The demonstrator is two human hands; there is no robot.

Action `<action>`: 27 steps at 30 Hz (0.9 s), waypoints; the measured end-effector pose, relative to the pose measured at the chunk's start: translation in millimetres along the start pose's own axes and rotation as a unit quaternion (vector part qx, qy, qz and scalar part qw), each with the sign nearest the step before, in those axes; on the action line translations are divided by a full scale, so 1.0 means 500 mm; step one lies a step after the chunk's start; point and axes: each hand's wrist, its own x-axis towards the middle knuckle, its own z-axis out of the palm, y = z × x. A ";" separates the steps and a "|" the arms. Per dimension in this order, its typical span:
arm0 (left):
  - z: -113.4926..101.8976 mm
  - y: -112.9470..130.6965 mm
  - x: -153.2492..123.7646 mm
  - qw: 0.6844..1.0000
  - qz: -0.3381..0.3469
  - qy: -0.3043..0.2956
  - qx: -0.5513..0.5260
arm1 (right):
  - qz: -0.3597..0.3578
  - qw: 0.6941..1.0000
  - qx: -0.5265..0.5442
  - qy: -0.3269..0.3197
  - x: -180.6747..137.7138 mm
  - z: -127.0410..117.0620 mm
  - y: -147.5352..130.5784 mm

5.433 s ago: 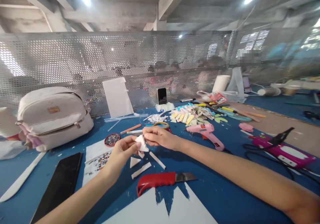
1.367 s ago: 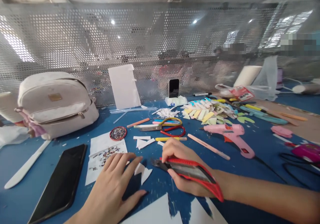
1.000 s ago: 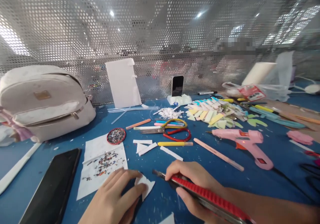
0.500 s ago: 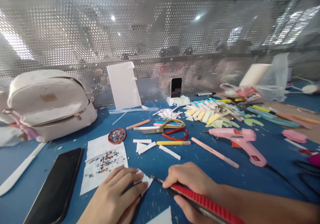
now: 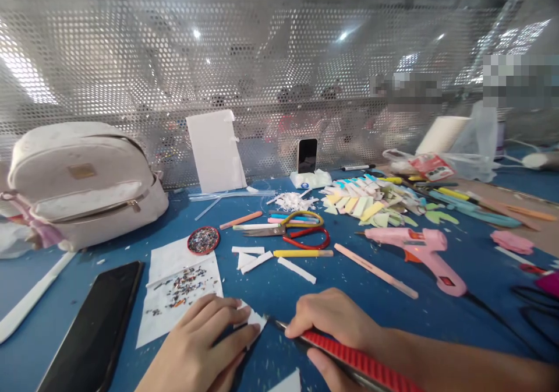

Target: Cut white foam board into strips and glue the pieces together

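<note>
My left hand (image 5: 201,342) lies over a small white piece (image 5: 258,325) on the blue table, its fingers bent and pressing the piece down. A corner of that piece shows past the fingertips; the rest is under the hand. In my right hand (image 5: 334,322) is a utility knife (image 5: 349,354) with a red ribbed handle, held at a slant. Its dark, thin tip points left and sits right at the piece's corner. Another white scrap (image 5: 288,382) lies at the bottom edge, between the hands.
Scissors (image 5: 262,229), markers (image 5: 301,253) and white strips (image 5: 297,269) lie ahead. A pink glue gun (image 5: 419,240) with a cord lies right. Left are a phone (image 5: 94,328), a sheet with colourful bits (image 5: 174,258), a red-rimmed lid (image 5: 203,240) and a backpack (image 5: 87,188).
The view has shifted very slightly. The knife's tip is a touch nearer to me beside the white piece; both hands keep their grip.
</note>
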 end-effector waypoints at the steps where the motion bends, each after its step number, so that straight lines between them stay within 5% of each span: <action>1: 0.000 -0.001 0.000 1.000 0.004 -0.002 0.002 | -0.002 1.000 0.002 0.001 0.000 0.000 0.001; 22: 0.005 -0.001 -0.001 1.000 -0.004 0.026 0.000 | -0.073 0.997 0.000 0.013 -0.004 0.014 0.014; 27: 0.040 -0.016 -0.006 0.993 0.034 0.108 0.028 | -0.071 0.997 -0.014 -0.007 -0.006 0.016 0.016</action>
